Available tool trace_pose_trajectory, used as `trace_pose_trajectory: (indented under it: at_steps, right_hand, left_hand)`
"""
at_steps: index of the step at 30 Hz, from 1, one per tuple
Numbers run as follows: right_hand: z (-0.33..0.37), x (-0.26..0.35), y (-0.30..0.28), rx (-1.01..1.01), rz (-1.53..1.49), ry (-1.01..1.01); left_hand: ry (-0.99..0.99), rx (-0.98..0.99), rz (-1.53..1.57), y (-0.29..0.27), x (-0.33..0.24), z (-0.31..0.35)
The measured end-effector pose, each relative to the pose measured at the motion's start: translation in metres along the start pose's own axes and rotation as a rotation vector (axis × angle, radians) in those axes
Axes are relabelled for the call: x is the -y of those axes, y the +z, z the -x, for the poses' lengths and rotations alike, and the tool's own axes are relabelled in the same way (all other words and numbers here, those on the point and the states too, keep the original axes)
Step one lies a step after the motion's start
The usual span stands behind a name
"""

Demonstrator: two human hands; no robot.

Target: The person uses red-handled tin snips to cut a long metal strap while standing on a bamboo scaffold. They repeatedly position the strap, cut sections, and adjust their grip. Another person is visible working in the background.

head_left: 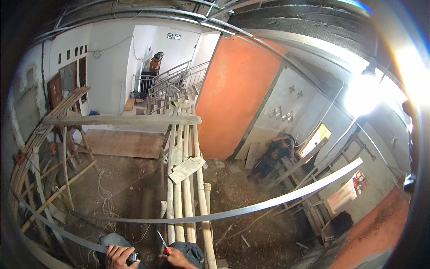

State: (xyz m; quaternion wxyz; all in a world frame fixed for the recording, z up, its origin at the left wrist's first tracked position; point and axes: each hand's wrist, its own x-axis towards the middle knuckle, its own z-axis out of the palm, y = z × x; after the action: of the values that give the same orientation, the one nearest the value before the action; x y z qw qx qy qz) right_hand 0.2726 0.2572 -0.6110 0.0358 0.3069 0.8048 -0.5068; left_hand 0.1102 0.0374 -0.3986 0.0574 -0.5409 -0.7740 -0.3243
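Note:
Low in the view, my left hand (120, 257) is closed around a long grey metal strip (67, 236). The strip comes in from the left edge, and its dark end sticks out past my fingers. Beside it, my right hand (178, 259) grips a red-handled tool (165, 244) with a thin, pale pointed blade aimed up and left; its exact kind is unclear. My knees in dark cloth show behind both hands. Farther out, a second long metal strip (251, 209) crosses the view, bright at its right end, apart from both hands.
Bamboo poles (179, 201) run away ahead, with a short board (187, 170) on them and a plank (121, 119) across their far end. More bamboo staging (49, 134) stands left. Metal ceiling framing (179, 13) and a lit bulb (362, 94) hang above. Another person (277, 152) is back right.

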Motion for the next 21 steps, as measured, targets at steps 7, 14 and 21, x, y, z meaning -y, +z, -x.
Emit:
trace_pose_trajectory:
  at_steps: [7,14,21]
  right_hand:
    - [0.052,0.007,-0.053,-0.084,0.332,0.141]
    - [0.044,-0.003,-0.026,-0.193,0.612,-0.158]
    - [0.052,0.007,-0.038,-0.157,0.62,-0.182]
  left_hand:
    - [-0.015,0.061,-0.046,0.004,0.005,0.0]
    - [-0.025,0.031,-0.05,0.003,0.003,0.0]
    - [-0.056,0.022,-0.047,0.002,0.001,0.001]
